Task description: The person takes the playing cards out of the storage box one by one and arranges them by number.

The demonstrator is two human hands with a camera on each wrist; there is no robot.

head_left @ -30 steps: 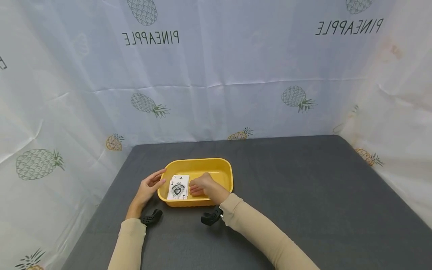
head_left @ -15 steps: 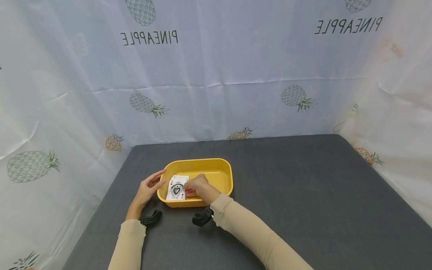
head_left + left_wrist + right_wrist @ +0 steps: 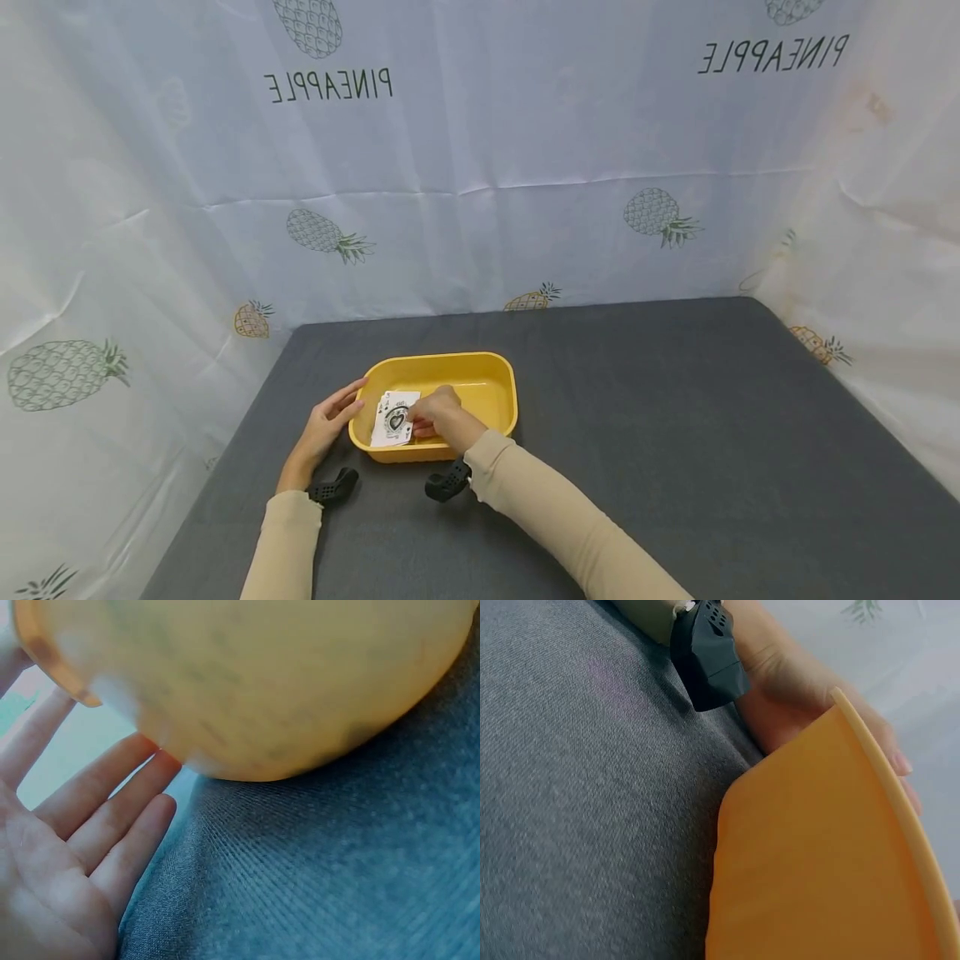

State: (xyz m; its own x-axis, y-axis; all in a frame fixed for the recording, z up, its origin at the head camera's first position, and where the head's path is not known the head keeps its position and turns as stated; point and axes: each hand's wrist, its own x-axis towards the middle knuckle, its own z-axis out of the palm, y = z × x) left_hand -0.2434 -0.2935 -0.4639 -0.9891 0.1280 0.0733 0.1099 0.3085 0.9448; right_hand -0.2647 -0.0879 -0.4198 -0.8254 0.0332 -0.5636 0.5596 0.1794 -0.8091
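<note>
A yellow tray [image 3: 480,360] stands on the table, with a small pile of white playing cards [image 3: 393,419] at its left end. The top card is an ace with a large ornate emblem. My right hand [image 3: 444,414] reaches into the tray from the right and pinches the top card at its right edge; its lower fingers are partly hidden. At the tray's left end, my left hand [image 3: 326,427] rests against the rim. Its fingers [image 3: 124,851] are straight along the tray's outer wall [image 3: 285,697] in the left wrist view. In the right wrist view, the tray wall [image 3: 810,847] hides the cards.
Dark grey cloth covers the table [image 3: 645,417]. A white curtain [image 3: 495,150] with pineapple prints hangs behind it and along both sides. Black wrist cameras [image 3: 333,486] sit at both wrists, just in front of the tray.
My right hand has moved left onto the card pile and now grips the top card's edge. That card has shifted slightly to the right. My left hand stays at the rim.
</note>
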